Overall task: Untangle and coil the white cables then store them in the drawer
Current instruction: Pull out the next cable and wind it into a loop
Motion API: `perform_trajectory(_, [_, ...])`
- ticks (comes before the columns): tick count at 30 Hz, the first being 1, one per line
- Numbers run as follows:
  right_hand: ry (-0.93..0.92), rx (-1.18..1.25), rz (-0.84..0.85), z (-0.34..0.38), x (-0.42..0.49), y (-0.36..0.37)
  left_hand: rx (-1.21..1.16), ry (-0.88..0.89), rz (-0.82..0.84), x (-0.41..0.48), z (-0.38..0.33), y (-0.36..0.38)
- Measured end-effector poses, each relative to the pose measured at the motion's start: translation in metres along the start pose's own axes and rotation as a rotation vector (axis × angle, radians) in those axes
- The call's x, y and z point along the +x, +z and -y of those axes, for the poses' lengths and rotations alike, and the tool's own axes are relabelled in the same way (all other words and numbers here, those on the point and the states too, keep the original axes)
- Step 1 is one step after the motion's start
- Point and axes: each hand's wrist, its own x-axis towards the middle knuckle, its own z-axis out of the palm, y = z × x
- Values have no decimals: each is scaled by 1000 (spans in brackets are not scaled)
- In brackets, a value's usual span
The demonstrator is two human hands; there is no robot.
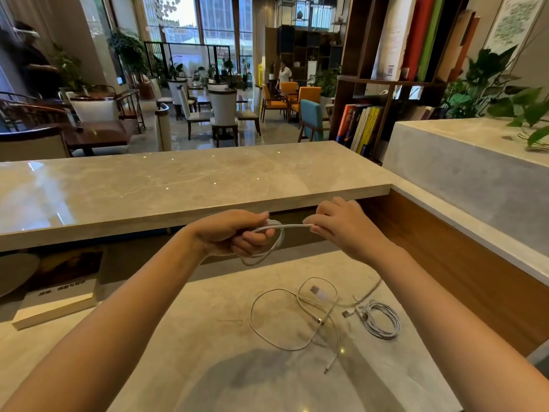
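My left hand grips a white cable wound in loops that hang below its fingers. One straight stretch of that cable runs right to my right hand, which pinches it between the fingertips. Both hands are raised above the lower marble desk. On the desk a loose white cable lies in wide open loops. To its right lies a tightly coiled white cable with a plug beside it. No drawer is in view.
A raised marble counter runs across in front of my hands. A book lies at the desk's left, under the counter. A wood-faced side ledge rises on the right, with a bookshelf and plants behind.
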Motion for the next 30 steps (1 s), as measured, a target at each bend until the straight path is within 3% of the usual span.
perform_trajectory(4, [61,-144,7,8,2,10,-224,18,111,2,9,6])
perform_trajectory(7, [138,-144,50,20,10,15,-273,25,57,10,14,18])
perform_trajectory(14, [447,588,72,32,8,11,-457,241,91,27,18,28])
perform_trajectory(16, [482,714,88,34,4,15,-477,289,29,32,21,29])
perform_trajectory(23, [641,1308,-127,34,-4,9,-525,384,-296,47,23,35])
perform_trajectory(27, [794,1640,-138,36,-5,6,-402,383,-495,52,23,39])
perform_trajectory(30, [817,1720,-75,41,-7,6,-221,382,-627,54,25,41])
